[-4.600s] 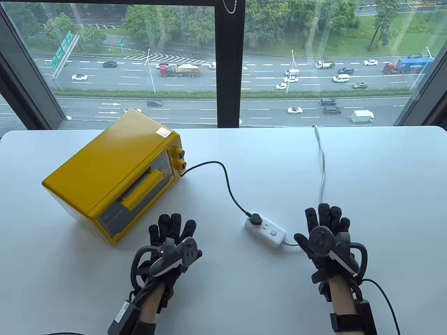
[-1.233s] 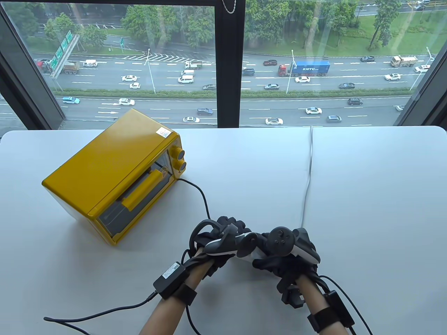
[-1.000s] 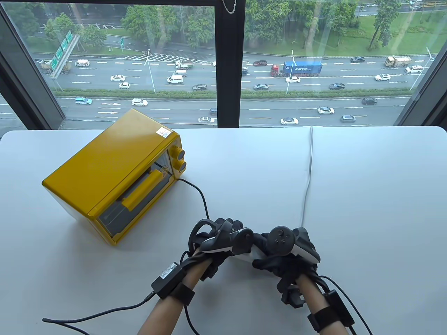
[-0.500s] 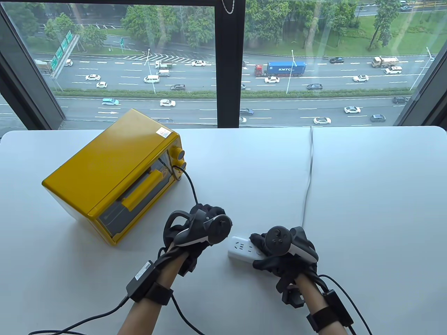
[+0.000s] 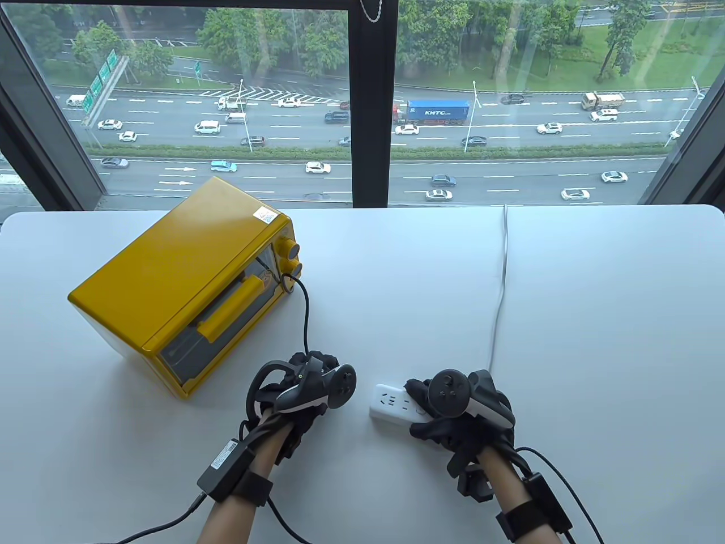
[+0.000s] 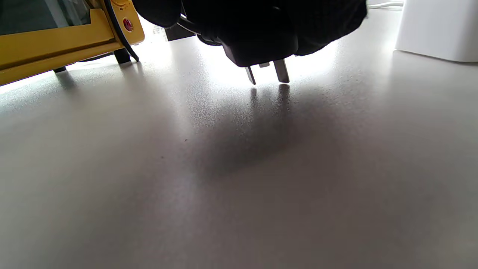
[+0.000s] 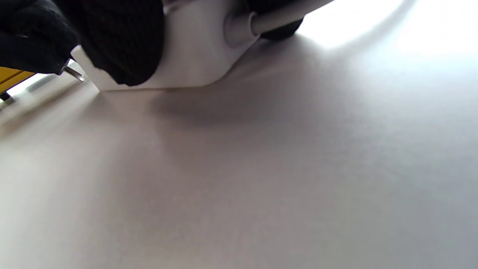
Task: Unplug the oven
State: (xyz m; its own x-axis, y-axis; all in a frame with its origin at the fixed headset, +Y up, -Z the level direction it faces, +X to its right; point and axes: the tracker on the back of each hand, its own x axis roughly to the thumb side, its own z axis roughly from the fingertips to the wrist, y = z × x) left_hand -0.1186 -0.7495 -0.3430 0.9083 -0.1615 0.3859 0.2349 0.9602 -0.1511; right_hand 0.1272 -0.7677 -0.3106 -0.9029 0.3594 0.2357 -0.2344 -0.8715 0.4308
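Note:
The yellow oven (image 5: 187, 283) stands at the table's left. Its black cord (image 5: 306, 317) runs down to my left hand (image 5: 310, 378). In the left wrist view my left hand (image 6: 257, 26) grips the black plug (image 6: 261, 52), its metal prongs bare and just above the table. The white power strip (image 5: 392, 403) lies to the right of my left hand with its sockets empty. My right hand (image 5: 453, 405) holds the strip's right end down; it shows in the right wrist view (image 7: 179, 48), gripped by my fingers (image 7: 123, 41).
The strip's white cable (image 5: 498, 294) runs from under my right hand to the far edge of the white table (image 5: 595, 294). A window lies beyond. The oven's foot (image 6: 121, 56) and front edge show in the left wrist view.
My left hand pulled the plug out of the strip and moved left with it, the black cord bending toward the oven. My right hand stayed on the strip.

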